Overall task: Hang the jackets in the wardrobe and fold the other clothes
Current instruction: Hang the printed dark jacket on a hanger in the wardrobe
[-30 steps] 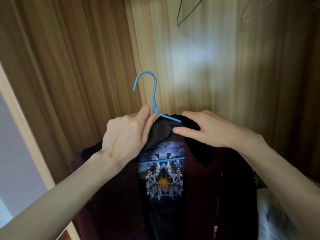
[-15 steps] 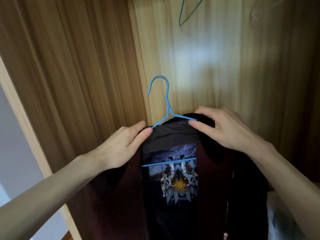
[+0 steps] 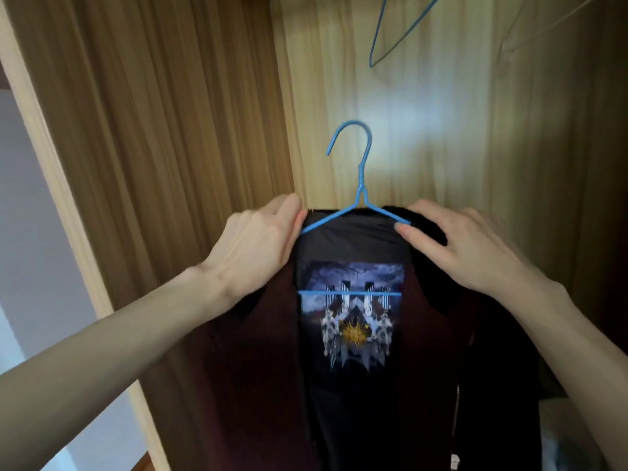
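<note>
My left hand and right hand each grip 1 shoulder of the dark maroon zip jacket, fingers curled over the fabric on the thin blue wire hanger. The hanger's bar runs left to right between my hands, hook straight up. The printed graphic shows no readable writing. Beyond, well above, an empty blue wire hanger hangs inside the light wooden wardrobe.

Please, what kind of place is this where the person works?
Most likely the inside of a wooden wardrobe in a home: wood-grain panels, an empty wire hanger hanging above, and a jacket on a blue hanger.
</note>
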Demonstrator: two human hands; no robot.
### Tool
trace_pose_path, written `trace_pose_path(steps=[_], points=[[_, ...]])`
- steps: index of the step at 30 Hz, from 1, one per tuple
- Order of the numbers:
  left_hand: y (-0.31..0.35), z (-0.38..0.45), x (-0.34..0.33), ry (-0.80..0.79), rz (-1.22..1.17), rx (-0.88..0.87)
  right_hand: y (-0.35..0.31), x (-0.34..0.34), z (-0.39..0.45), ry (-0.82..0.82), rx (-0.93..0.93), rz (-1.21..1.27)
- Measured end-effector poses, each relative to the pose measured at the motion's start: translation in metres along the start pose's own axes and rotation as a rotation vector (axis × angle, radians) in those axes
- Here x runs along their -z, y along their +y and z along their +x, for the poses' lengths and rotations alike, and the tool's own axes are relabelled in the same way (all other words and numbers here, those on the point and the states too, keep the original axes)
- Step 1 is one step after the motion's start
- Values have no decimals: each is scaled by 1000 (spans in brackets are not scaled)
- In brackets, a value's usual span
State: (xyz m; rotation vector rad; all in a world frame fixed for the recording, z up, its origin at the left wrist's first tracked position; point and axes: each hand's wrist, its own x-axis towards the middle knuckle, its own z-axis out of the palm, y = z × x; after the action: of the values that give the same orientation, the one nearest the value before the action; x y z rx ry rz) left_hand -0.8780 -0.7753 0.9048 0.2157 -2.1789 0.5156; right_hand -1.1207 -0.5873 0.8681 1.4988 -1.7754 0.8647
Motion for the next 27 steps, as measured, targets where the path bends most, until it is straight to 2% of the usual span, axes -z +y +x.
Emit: trace_pose_path(steps=[4,7,10,13,19,27], points=[[8,9,5,169,142,-107,3,4,-1,68,-82,131],[10,-5,-9,43,40,-122,-3,0,-7,83,-85,169],[2,-6,-21,-111,-123,-25,-10,-2,-6,63,-48,114],[2,-14,-34,-131,-169,-32,-19,-6,-2,20,-18,114],[11,-20,-41,17,-170,55,-25,-6,4,-54,69,27],[8,-2,-30,75,-128,119,4,10,-8,-114,3,43]])
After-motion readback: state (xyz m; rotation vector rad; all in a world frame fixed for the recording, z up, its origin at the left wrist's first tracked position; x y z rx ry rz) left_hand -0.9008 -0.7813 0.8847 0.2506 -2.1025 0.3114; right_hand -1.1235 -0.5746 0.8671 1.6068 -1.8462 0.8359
